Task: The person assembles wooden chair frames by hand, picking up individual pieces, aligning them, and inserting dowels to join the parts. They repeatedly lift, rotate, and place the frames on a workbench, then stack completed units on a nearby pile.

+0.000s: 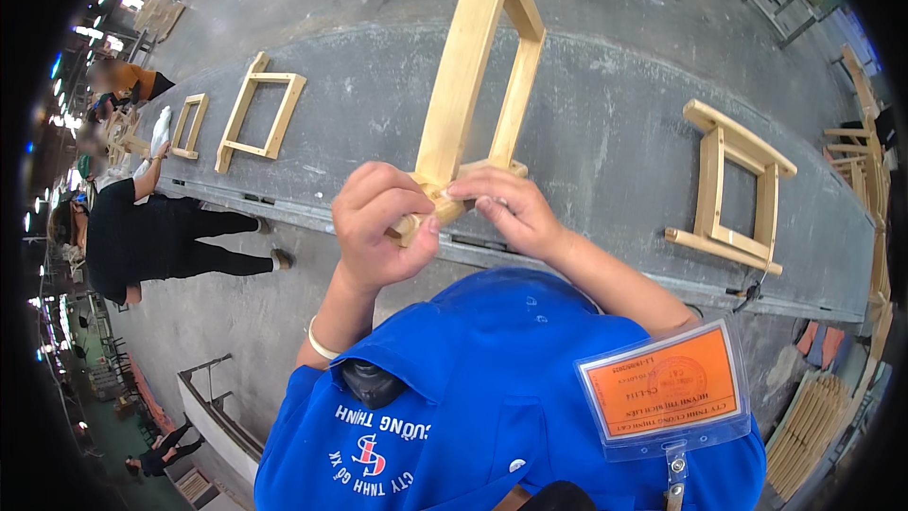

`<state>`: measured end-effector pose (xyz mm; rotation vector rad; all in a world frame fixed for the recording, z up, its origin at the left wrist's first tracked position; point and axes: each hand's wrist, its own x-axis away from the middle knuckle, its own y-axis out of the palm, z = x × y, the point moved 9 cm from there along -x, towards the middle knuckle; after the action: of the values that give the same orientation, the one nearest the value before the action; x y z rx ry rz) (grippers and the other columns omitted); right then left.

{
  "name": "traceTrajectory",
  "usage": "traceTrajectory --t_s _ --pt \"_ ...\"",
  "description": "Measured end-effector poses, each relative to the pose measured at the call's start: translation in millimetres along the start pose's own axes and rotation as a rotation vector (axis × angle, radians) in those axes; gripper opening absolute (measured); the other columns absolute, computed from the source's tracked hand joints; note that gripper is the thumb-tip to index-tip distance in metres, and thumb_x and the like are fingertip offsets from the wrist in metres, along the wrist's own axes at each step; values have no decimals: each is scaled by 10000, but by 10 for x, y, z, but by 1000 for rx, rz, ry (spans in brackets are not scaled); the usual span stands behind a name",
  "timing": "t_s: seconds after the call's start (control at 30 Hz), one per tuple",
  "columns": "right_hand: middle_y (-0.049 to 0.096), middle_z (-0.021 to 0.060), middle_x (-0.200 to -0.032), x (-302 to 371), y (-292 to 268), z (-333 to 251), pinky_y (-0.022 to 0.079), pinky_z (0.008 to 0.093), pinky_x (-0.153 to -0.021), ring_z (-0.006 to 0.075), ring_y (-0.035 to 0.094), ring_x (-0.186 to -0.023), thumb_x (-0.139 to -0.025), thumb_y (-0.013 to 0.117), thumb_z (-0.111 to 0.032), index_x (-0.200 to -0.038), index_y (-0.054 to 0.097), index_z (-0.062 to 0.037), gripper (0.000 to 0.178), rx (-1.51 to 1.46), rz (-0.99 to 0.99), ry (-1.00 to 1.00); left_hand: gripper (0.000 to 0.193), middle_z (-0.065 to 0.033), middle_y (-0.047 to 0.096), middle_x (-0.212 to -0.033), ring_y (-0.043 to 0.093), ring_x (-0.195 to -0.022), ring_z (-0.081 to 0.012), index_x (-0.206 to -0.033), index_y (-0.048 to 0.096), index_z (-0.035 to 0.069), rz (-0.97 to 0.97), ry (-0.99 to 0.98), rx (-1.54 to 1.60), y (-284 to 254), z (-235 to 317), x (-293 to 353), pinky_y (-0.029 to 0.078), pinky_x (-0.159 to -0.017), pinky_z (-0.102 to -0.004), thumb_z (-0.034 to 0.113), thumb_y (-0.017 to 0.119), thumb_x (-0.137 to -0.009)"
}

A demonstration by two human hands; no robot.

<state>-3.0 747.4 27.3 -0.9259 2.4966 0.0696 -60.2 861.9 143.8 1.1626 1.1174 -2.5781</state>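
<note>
A pale wooden frame (470,57) of long rails rises away from me over the grey conveyor belt (605,132). My left hand (378,222) is wrapped around its near end, thumb pressed on the short projecting piece. My right hand (511,213) pinches the same corner from the right, fingertips on the joint. Both hands sit just above my blue shirt, where an orange badge (662,383) hangs in a clear holder.
Another wooden frame (733,185) stands on edge on the belt to the right. Two flat frames (257,114) lie on the belt at left. A person in black (151,237) leans over the belt at left. Wooden slats (818,426) are stacked at lower right.
</note>
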Motion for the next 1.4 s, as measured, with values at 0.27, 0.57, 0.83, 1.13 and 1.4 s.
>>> traceTrajectory --t_s 0.27,0.57,0.83,1.13,1.4 --pt "629 128 -1033 66 48 -49 481 343 -835 269 600 -967 -918 501 -107 -1088 632 -28 228 -17 58 -38 115 -62 561 -637 505 -558 -210 -654 572 58 36 10 -6 -35 -51 29 387 -523 -304 121 650 -598" --pt "623 137 -1049 99 97 151 482 343 -848 274 603 -976 -914 497 -86 -1092 628 -16 232 96 9 2 149 -72 555 -640 516 -578 -224 -651 571 51 8 26 14 -36 -142 -44 392 -544 -322 176 647 -625" --pt "677 100 -967 1032 -1413 1377 478 334 -847 218 625 -931 -918 492 -168 -1047 664 -53 244 150 346 631 184 -96 557 -664 525 -610 -249 -657 582 23 -33 77 -2 -26 -240 -222 407 -579 -336 195 637 -621" --pt "646 149 -1010 2800 -4288 996 473 328 -838 237 609 -918 -687 764 -469 -1136 597 -6 666 708 966 864 153 -121 537 -685 503 -664 -256 -670 561 -5 -29 -19 -28 355 175 -372 396 -613 -352 140 585 -628" --pt "609 207 -1150 3548 -5241 1847 471 383 -881 305 592 -1069 -701 706 -566 -1236 530 23 815 741 735 1271 121 -112 561 -737 519 -780 -287 -646 535 7 -130 -92 -215 559 425 -467 413 -718 -371 78 585 -563"
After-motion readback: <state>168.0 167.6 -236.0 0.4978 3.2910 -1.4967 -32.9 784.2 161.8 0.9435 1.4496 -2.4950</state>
